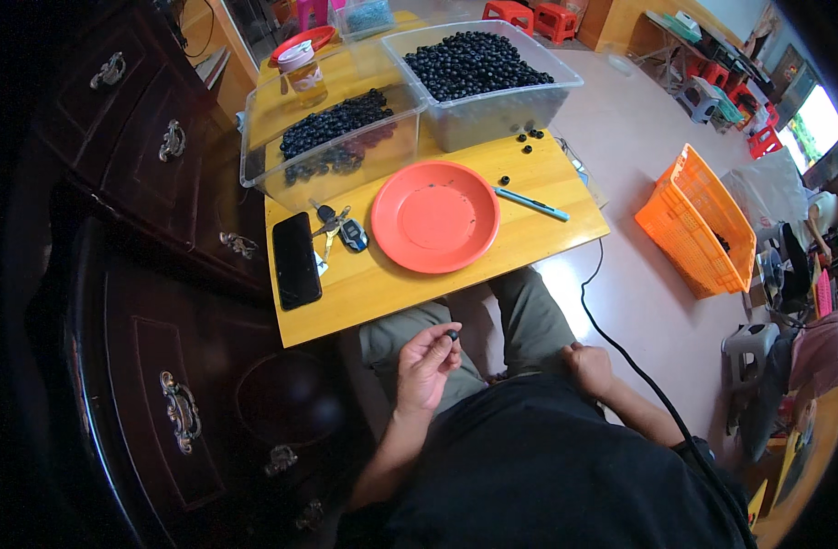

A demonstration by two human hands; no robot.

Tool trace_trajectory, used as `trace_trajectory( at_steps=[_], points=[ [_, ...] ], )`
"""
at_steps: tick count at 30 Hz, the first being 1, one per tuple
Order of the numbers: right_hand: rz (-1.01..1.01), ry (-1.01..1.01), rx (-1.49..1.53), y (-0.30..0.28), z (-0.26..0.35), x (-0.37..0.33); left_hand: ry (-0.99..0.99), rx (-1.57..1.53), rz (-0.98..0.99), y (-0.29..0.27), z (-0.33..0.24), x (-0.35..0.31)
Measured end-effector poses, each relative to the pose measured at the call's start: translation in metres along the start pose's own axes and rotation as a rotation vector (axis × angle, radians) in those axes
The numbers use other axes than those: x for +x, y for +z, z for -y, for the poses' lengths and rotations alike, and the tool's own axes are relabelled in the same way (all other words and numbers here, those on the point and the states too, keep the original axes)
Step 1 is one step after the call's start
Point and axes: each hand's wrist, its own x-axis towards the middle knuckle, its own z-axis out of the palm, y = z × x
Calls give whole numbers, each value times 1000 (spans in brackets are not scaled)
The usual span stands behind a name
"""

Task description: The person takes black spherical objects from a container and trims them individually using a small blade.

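My left hand (425, 366) is raised over my lap, thumb and fingers pinching a small black round piece (452, 335). Lower right, my right hand (590, 368) rests closed by my right thigh; whatever its fingers may hold is hidden. In front of me a shallow red plate (434, 217) with a few dark specks lies on the yellow table (382, 300). Behind it, similar black pieces (474, 64) heap up in a translucent tub (492, 117). A second clear tub (259, 151) to the left holds fewer. Several loose pieces (526, 148) lie on the tabletop.
A black phone (296, 261) and keys with a fob (353, 235) lie left of the plate, a blue pen (532, 204) right of it. Dark drawers (153, 274) stand at left. An orange crate (680, 220) sits on the floor at right, near a black cable (620, 348).
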Motion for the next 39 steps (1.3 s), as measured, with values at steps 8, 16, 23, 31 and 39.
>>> trace_trajectory(
  at_steps=[8,16,23,31,39],
  points=[
    [-778,-36,267,-102,31,143,82,44,46,26,-23,7],
    [-714,183,-60,-85,2,226,157,101,99,47,-45,10],
    [-597,188,8,-79,-18,235,112,53,125,55,-50,20],
    [-542,191,839,-138,25,158,70,22,126,59,-47,31],
    [-57,-228,1114,-163,64,114,53,65,117,70,-43,37]
  ],
)
